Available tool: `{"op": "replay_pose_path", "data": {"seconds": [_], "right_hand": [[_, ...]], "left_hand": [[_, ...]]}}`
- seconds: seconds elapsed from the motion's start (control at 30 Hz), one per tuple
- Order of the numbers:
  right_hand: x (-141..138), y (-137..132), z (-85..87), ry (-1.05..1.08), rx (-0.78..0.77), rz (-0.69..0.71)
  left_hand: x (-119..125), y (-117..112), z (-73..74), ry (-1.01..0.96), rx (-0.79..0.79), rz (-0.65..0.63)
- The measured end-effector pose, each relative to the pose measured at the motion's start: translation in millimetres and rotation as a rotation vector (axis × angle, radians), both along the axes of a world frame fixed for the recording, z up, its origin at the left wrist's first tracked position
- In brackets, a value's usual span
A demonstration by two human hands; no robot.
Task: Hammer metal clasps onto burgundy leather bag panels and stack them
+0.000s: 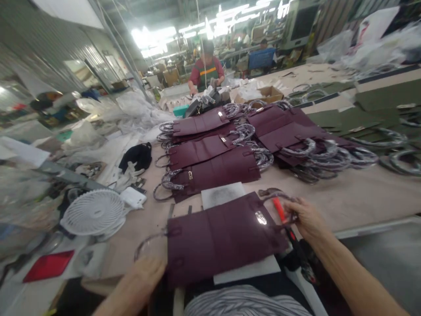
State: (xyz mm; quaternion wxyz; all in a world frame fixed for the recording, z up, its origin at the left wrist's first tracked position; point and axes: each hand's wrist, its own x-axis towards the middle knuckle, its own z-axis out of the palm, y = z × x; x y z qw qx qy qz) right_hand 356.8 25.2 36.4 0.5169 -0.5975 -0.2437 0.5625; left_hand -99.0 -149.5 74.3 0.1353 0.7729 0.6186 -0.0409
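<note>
A burgundy bag panel (223,239) with a shiny metal clasp plate lies in front of me, over pale sheets at the table's near edge. My right hand (305,217) is closed round the bag handle (278,193) at its right end. An orange-red tool grip (279,210) shows beside those fingers; whether they touch it I cannot tell. At the panel's left edge, my left hand (149,270) is blurred and its fingers are hidden. Another handle (144,243) curves out just above that hand.
Stacked burgundy panels (213,162) with wrapped handles lie beyond, more burgundy ones (289,131) at right, then olive-green panels (388,96). Left are a white fan (94,213), a black cloth item (135,157) and a red piece (49,265). A co-worker (206,68) stands across the table.
</note>
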Motion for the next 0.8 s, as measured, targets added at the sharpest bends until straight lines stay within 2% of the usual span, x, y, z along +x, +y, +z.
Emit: {"op": "replay_pose_path", "data": {"seconds": [0.07, 0.17, 0.2, 0.27, 0.33, 0.4, 0.47, 0.53, 0.6, 0.67, 0.73, 0.8], "right_hand": [[15, -27, 3.0, 0.023, -0.008, -0.022], [18, -64, 5.2, 0.004, -0.044, 0.044], [12, -76, 4.3, -0.016, -0.061, 0.081], [-8, -99, -0.5, -0.055, -0.107, 0.156], [-35, -121, -8.0, -0.064, -0.184, 0.219], [-60, -137, -15.7, -0.026, -0.283, 0.292], [-77, -147, -22.4, 0.023, -0.342, 0.349], [-84, -152, -28.5, 0.04, -0.35, 0.363], [-83, -152, -34.9, 0.024, -0.351, 0.368], [-81, -152, -41.0, -0.021, -0.367, 0.42], [-80, -153, -44.9, -0.087, -0.404, 0.525], [-81, -153, -45.9, -0.145, -0.433, 0.611]], "left_hand": [[-15, 47, 33.4, 0.087, -0.038, -0.103], [-17, 135, 96.0, 0.089, 0.17, -0.217], [-10, 164, 115.4, 0.052, 0.29, -0.213], [13, 213, 144.4, 0.002, 0.55, -0.095], [43, 243, 153.9, 0.011, 0.715, 0.015], [71, 252, 141.3, 0.011, 0.757, 0.039], [86, 244, 111.1, 0.021, 0.655, 0.055], [88, 226, 72.0, 0.024, 0.461, 0.177], [80, 205, 32.5, 0.004, 0.228, 0.376], [73, 185, -2.1, 0.01, 0.083, 0.454], [72, 168, -29.5, 0.002, 0.0, 0.482], [77, 156, -48.5, -0.022, -0.035, 0.506]]}}
